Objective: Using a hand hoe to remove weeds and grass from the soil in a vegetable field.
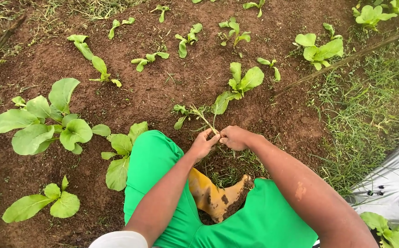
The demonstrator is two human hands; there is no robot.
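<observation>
My left hand (203, 144) and my right hand (233, 137) meet over the brown soil bed (162, 92). Both pinch the thin stems of a small seedling (195, 115) with drooping green leaves that points away from me. Just beyond it a leafy young plant (240, 82) stands rooted in the soil. My knees in green trousers (153, 160) frame the hands, and a muddy yellow boot (213, 195) sits on grass below them.
Larger leafy plants (48, 124) grow at the left, smaller seedlings (188, 39) in rows farther off. Grass (369, 110) borders the bed on the right, crossed by a thin dark hose (346, 57). A silver plastic sheet (392, 183) with plants lies at the lower right.
</observation>
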